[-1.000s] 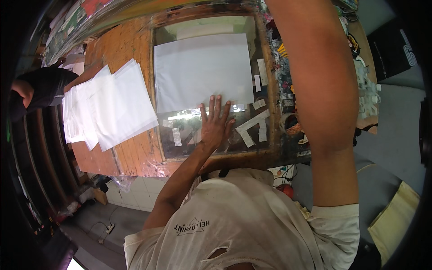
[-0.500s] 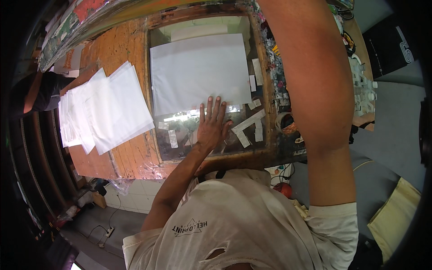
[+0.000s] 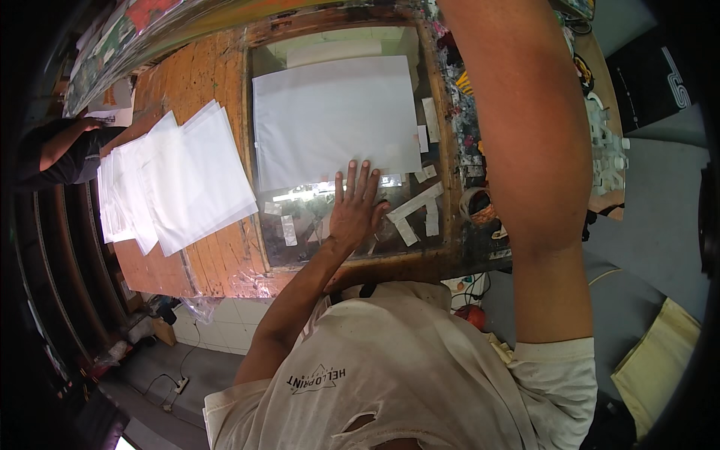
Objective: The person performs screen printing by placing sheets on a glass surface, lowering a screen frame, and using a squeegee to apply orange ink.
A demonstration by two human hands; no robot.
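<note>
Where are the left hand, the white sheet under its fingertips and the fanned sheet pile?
Left hand (image 3: 352,212), head view: back of the hand.
White sheet (image 3: 336,124), head view: its middle.
Fanned sheet pile (image 3: 187,180), head view: surface near its middle.

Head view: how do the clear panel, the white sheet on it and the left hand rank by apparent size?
1. Clear panel, partly covered
2. White sheet
3. Left hand, clearly smallest

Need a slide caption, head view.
Left hand flat across the near edge of a white sheet on glass, pile of sheets to the left, right hand out of view.
</note>
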